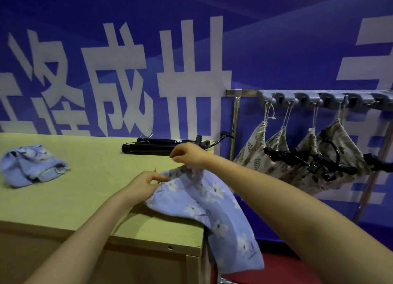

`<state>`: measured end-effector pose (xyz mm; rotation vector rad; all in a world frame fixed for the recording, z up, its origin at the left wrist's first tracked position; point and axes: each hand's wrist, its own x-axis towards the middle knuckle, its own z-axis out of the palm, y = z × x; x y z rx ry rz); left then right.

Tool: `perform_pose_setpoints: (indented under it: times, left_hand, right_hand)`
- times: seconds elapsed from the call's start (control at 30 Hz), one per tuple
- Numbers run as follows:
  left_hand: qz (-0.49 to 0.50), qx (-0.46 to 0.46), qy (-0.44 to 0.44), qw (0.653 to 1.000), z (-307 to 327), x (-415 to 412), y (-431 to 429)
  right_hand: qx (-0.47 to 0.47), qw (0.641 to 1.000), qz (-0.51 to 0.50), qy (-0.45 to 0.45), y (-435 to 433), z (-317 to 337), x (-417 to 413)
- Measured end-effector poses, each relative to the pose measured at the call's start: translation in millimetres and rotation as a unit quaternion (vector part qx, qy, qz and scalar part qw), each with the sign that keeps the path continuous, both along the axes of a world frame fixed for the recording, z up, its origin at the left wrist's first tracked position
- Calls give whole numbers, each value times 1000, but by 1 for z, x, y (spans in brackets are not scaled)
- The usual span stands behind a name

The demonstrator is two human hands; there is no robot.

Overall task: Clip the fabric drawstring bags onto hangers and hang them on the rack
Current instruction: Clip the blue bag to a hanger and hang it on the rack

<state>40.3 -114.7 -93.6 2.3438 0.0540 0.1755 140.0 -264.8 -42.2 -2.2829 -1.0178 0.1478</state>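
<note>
The blue floral drawstring bag (204,203) is pinched at its top hem, in a narrow grip, by the left hand (146,181) and the right hand (189,156). It is draped over the right edge of the bench (85,198).

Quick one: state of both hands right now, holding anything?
Left hand: pinching the top edge of the blue floral bag.
Right hand: fingers curled, gripping the same bag's top edge farther back.
</note>
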Motion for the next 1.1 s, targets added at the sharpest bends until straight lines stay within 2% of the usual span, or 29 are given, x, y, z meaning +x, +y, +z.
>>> perform_pose_setpoints:
  times: [0.1,0.2,0.43,0.57,0.73,0.83,0.9,1.0,1.1]
  left_hand:
    - [-14,9,18,1000,-7,-5,11]
    - [-3,5,1,1000,-14,-2,20]
    - [39,-67,-55,996,-28,11,25]
    - [54,-91,-57,993,-33,16,28]
    - [71,-103,-49,991,-36,19,30]
    - [71,-117,-53,989,-35,19,29]
    - [74,-127,-52,988,-34,18,27]
    - [75,-150,-36,985,-34,16,26]
    - [64,-219,-30,973,-28,18,19]
  right_hand:
    - [-57,998,1,9,32,-14,4]
    - [-99,994,-38,-5,57,-32,13]
    - [-69,989,-132,4,92,-62,31]
    - [-79,980,-183,-10,106,-72,32]
    - [-85,973,-202,-74,110,-79,35]
    - [-99,976,-189,-37,108,-78,36]
    - [-49,986,-157,30,97,-71,35]
    - [117,982,-64,132,68,-59,25]
    - [160,973,7,165,35,-45,13]
